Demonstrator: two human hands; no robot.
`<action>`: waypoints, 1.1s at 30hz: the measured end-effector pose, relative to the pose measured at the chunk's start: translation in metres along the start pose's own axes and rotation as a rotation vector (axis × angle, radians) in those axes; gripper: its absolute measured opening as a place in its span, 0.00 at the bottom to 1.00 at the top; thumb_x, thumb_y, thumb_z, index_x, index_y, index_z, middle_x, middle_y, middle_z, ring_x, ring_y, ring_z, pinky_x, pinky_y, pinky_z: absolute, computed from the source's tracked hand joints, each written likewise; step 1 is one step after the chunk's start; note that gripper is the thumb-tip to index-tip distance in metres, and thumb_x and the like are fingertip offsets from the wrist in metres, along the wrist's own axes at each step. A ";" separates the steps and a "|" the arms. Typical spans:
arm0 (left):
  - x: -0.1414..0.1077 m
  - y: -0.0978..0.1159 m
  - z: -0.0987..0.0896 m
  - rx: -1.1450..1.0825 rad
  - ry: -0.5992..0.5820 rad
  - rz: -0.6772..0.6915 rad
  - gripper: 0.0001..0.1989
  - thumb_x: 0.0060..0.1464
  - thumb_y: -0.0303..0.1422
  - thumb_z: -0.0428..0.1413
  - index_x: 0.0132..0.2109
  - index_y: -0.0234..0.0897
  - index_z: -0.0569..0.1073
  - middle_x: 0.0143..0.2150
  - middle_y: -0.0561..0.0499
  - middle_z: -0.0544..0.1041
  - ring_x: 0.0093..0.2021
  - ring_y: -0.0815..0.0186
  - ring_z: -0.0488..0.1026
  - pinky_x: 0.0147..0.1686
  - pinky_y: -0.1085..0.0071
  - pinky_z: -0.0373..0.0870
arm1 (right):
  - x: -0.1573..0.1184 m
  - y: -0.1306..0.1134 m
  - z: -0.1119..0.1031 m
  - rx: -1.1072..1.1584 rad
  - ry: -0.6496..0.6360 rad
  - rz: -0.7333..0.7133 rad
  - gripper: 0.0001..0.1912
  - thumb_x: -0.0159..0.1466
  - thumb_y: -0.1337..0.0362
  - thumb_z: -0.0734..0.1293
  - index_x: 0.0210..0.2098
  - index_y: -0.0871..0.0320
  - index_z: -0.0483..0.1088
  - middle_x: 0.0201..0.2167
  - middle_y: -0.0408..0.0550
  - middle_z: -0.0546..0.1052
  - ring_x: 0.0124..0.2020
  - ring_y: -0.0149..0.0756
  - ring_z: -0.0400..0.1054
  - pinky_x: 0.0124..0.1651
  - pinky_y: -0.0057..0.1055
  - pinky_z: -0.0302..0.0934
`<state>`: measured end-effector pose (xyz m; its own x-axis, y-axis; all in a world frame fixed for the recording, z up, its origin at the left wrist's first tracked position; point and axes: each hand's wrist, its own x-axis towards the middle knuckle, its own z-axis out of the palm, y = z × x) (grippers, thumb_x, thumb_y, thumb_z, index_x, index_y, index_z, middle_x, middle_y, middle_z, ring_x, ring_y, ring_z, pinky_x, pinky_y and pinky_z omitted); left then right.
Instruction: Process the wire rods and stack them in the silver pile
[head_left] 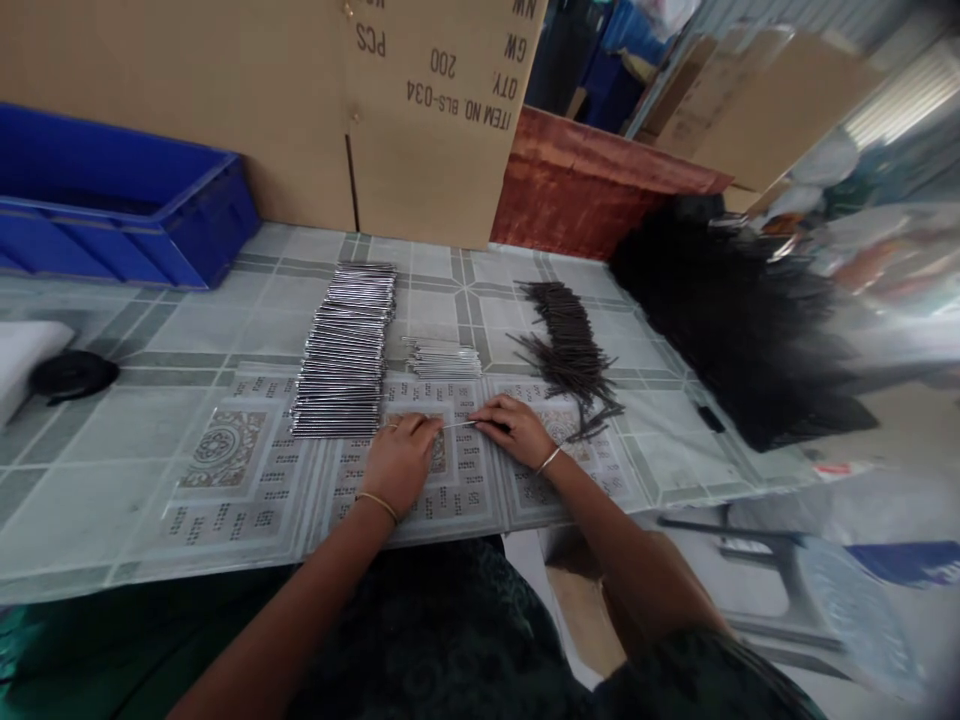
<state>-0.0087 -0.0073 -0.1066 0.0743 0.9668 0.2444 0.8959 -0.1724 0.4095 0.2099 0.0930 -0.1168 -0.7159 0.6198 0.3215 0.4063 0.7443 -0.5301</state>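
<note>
A thin silvery rod spans the gap between my hands, low over the table. Its left end is pinched in the closed fingers of my left hand. My right hand is closed too, on a thin dark stick-like piece that meets the rod's right end; most of that piece is hidden by the fingers. Just beyond the hands lies a small pile of thin pale rods. Left of it is a long stack of shiny metal rods. Thin dark sticks are heaped on the right.
A patterned plastic cover lies over the table. At the back left stands a blue crate, with a black round object before it. Large printed cardboard rises behind. A black bulky heap bounds the right edge.
</note>
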 end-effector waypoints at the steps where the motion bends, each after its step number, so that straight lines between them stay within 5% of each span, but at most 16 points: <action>1: -0.001 0.000 0.001 -0.044 0.014 0.006 0.14 0.64 0.31 0.47 0.48 0.38 0.76 0.45 0.45 0.79 0.46 0.58 0.74 0.48 0.59 0.71 | 0.002 -0.002 0.001 -0.037 -0.016 -0.021 0.12 0.69 0.60 0.64 0.47 0.53 0.76 0.37 0.48 0.74 0.38 0.34 0.70 0.43 0.31 0.65; 5: -0.004 0.000 0.005 -0.405 0.170 -0.120 0.13 0.62 0.34 0.50 0.50 0.38 0.76 0.46 0.46 0.80 0.47 0.60 0.77 0.51 0.60 0.73 | 0.020 -0.022 0.008 -0.105 -0.019 -0.047 0.12 0.67 0.62 0.66 0.49 0.54 0.75 0.36 0.48 0.77 0.37 0.36 0.71 0.43 0.32 0.63; 9: -0.010 0.004 0.000 -0.811 0.384 -0.395 0.21 0.63 0.39 0.49 0.59 0.35 0.70 0.56 0.44 0.76 0.54 0.60 0.75 0.57 0.60 0.72 | 0.052 -0.053 0.018 -0.093 0.004 -0.066 0.05 0.66 0.61 0.68 0.38 0.55 0.75 0.33 0.46 0.78 0.35 0.36 0.71 0.41 0.31 0.60; 11: -0.014 0.003 -0.007 -0.874 0.423 -0.426 0.23 0.64 0.41 0.48 0.61 0.34 0.68 0.60 0.43 0.73 0.59 0.60 0.71 0.61 0.58 0.68 | 0.068 -0.070 0.027 -0.127 -0.051 -0.117 0.08 0.67 0.60 0.67 0.35 0.56 0.75 0.32 0.47 0.78 0.35 0.37 0.71 0.39 0.32 0.58; 18: -0.032 -0.043 -0.034 -0.678 0.496 -0.384 0.32 0.67 0.45 0.41 0.72 0.38 0.45 0.72 0.40 0.53 0.70 0.62 0.54 0.67 0.60 0.56 | 0.126 -0.117 0.086 -0.115 -0.054 -0.080 0.10 0.69 0.59 0.64 0.38 0.56 0.76 0.37 0.48 0.77 0.41 0.39 0.68 0.45 0.34 0.57; 22: -0.031 -0.080 -0.040 -0.428 0.508 -0.469 0.37 0.65 0.50 0.40 0.71 0.29 0.46 0.73 0.34 0.44 0.73 0.55 0.38 0.70 0.52 0.40 | 0.146 -0.132 0.114 -0.147 0.037 0.050 0.12 0.69 0.57 0.63 0.46 0.51 0.76 0.47 0.49 0.74 0.50 0.42 0.64 0.54 0.39 0.55; 27: -0.025 -0.091 -0.038 -0.417 0.378 -0.513 0.40 0.64 0.53 0.39 0.71 0.27 0.45 0.71 0.30 0.49 0.72 0.51 0.43 0.69 0.43 0.37 | 0.117 -0.130 0.120 -0.170 0.201 0.220 0.39 0.67 0.47 0.61 0.69 0.59 0.48 0.67 0.60 0.55 0.68 0.52 0.46 0.66 0.52 0.46; 30: -0.023 -0.088 -0.036 -0.443 0.374 -0.521 0.40 0.64 0.53 0.39 0.71 0.27 0.47 0.71 0.30 0.50 0.72 0.52 0.44 0.69 0.44 0.38 | 0.098 -0.129 0.132 -0.150 0.096 0.332 0.46 0.67 0.47 0.59 0.71 0.66 0.33 0.71 0.66 0.43 0.72 0.54 0.33 0.68 0.57 0.41; 33: -0.022 -0.089 -0.032 -0.465 0.387 -0.528 0.40 0.64 0.54 0.38 0.70 0.27 0.48 0.71 0.30 0.49 0.73 0.52 0.42 0.69 0.46 0.40 | 0.097 -0.134 0.151 -0.132 -0.017 0.427 0.47 0.66 0.53 0.60 0.71 0.71 0.30 0.72 0.69 0.35 0.73 0.57 0.25 0.69 0.58 0.36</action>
<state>-0.1044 -0.0191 -0.1202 -0.5422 0.8231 0.1688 0.4898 0.1464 0.8595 0.0003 0.0159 -0.1329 -0.4764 0.8754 0.0822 0.7359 0.4482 -0.5075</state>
